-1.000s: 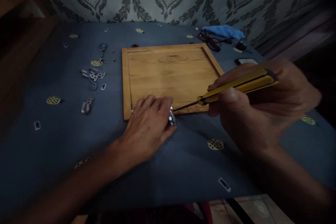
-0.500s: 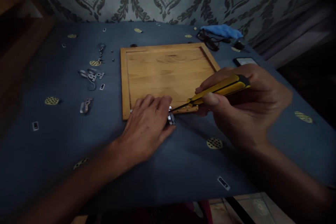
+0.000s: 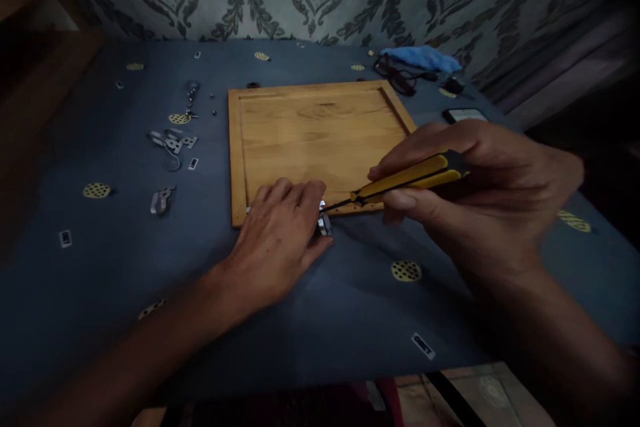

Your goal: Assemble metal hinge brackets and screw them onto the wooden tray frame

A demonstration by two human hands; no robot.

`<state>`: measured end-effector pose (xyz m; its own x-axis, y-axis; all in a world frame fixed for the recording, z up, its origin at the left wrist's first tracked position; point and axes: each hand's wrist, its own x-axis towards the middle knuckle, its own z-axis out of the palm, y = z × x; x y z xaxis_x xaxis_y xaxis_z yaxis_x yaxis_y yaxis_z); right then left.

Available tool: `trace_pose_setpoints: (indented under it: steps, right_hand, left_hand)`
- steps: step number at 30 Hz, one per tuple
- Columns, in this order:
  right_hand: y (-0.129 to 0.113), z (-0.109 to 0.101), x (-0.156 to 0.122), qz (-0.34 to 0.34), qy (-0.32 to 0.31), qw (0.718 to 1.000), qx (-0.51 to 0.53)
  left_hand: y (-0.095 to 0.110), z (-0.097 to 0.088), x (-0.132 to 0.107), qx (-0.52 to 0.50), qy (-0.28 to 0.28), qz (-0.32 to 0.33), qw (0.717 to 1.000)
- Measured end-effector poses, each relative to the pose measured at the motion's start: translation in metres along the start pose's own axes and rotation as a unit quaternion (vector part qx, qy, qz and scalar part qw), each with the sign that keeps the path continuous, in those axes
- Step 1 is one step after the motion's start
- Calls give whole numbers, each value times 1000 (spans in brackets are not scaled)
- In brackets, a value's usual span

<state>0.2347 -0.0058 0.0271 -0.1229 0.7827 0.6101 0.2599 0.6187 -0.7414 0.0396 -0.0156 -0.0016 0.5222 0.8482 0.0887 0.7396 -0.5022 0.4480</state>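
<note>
My right hand (image 3: pixel 480 200) is closed round the yellow-and-black-handled screwdriver (image 3: pixel 405 180), thumb and fingertips pinching the front of the handle and the rest of it bedded in my palm. My left hand (image 3: pixel 280 240) lies palm down at the near edge of the pale wooden panel (image 3: pixel 310 133), fingers bent over a small shiny metal fitting (image 3: pixel 325 223) and, as far as I can see, nipping it between forefinger and thumb; most of the fitting is hidden under my fingers.

The screwdriver hangs low over the panel's near right part. Its long axis runs almost flat, from the handle up at the right down to the dark shaft at the left, and the tip points left, right at the fitting beside my left forefinger.

I judge the shallow angle to be the risk. A blade held this flat could skate off the fitting and jab my left fingers, or score the wood along the near edge. The panel rests on a blue patterned cloth (image 3: pixel 350 307) over the tabletop, so a sideways push could also slide panel and fitting together.

More loose metal fittings (image 3: pixel 173 142) lie toward the left edge, with dark spectacles (image 3: pixel 397 77) and a blue rag (image 3: pixel 423 58) near the far right corner.
</note>
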Motion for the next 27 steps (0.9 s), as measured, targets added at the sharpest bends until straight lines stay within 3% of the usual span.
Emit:
trace_pose_setpoints:
  steps: [3, 7, 9, 15, 21, 27]
  right_hand:
    - [4, 5, -4, -2, 58, 998, -28]
    - [12, 5, -6, -53, 147, 986, -53]
    - [15, 3, -5, -51, 160, 984, -64]
    - [18, 2, -5, -48, 90, 994, -33]
    - [13, 3, -6, -22, 79, 997, -4]
    - [11, 1, -3, -44, 38, 998, 7]
  left_hand:
    - [0, -1, 0, 1, -1, -1, 1000]
    - [0, 0, 0, 0, -12, 1, 1000]
    - [0, 1, 0, -2, -5, 6, 1000]
    - [1, 0, -1, 3, -4, 9, 1000]
    - [4, -1, 1, 8, -6, 11, 1000]
    - [4, 0, 1, 11, 10, 18, 1000]
